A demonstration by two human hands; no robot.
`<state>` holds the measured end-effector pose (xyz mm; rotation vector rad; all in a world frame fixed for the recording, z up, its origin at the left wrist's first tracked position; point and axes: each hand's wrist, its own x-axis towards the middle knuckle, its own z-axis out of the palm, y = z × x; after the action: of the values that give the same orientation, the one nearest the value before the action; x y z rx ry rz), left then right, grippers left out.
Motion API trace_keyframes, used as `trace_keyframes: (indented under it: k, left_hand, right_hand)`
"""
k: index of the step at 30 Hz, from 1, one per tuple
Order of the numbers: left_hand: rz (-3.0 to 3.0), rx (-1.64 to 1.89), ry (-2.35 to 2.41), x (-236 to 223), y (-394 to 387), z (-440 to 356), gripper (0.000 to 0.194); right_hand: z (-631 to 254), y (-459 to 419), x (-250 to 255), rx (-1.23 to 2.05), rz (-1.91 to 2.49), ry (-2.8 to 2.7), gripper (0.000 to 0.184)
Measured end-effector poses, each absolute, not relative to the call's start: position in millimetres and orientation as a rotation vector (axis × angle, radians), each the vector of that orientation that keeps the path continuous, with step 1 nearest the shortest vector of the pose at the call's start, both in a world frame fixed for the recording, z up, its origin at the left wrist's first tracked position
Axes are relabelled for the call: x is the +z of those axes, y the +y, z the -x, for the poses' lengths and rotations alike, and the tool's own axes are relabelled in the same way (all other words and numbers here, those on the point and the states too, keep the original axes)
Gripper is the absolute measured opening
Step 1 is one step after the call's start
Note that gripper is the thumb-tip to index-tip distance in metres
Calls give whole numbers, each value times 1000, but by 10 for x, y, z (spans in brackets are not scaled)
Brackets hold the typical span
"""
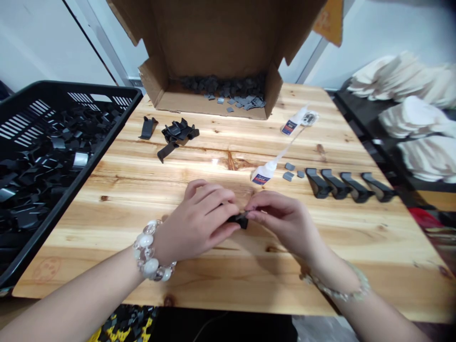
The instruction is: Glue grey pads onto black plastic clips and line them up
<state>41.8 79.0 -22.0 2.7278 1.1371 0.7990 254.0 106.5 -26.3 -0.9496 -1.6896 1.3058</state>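
Observation:
My left hand (204, 216) is closed around a black plastic clip (242, 221) just above the wooden table, its fingers covering most of the part. At the clip's right end, my right hand (276, 216) pinches a small grey pad (245, 213), partly hidden by the fingertips. A glue bottle (262, 173) with a long thin nozzle lies behind my hands. Beside it are several loose grey pads (289, 175). Farther right, several black clips (351, 186) stand in a row. A small heap of black clips (178, 133) sits at the back left.
An open cardboard box (210, 105) with grey pads stands at the back. Near it lies a second glue bottle (290, 124). A black crate (135, 97) full of black parts flanks the table's left side. White cloth stacks (423, 142) are at the right.

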Motion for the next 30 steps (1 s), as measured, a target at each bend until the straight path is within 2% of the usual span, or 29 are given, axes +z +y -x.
trace_keyframes:
  k: [4,7,10,17,25,30]
  left_hand:
    - [-2648,423,1175,-287,864,-388,36]
    - [-2594,355,1188,-332,896,-382,31]
    - [-2561,347,1179,-348,905,-396,24]
    - [-2586,351,1152,-357,916,-410,23]
    - [-2581,376,1136,-384,922,-414,24]
    - [-2576,372,1128,-390,909,-422,24]
  right_hand:
    - [-2603,1160,-299,1485,1276,-1633,19]
    - [-2626,1195,-327,1427,1409,-1780,17]
    - [-2629,1202,-365,1340,1363,-1909,13]
    - [-2625,1248,-493,1341,1187,-2025,12]
    - [-2616,1264,-522,1213,1208,-2172,9]
    - [-2634,1276,-527,1253,1167,-2182,7]
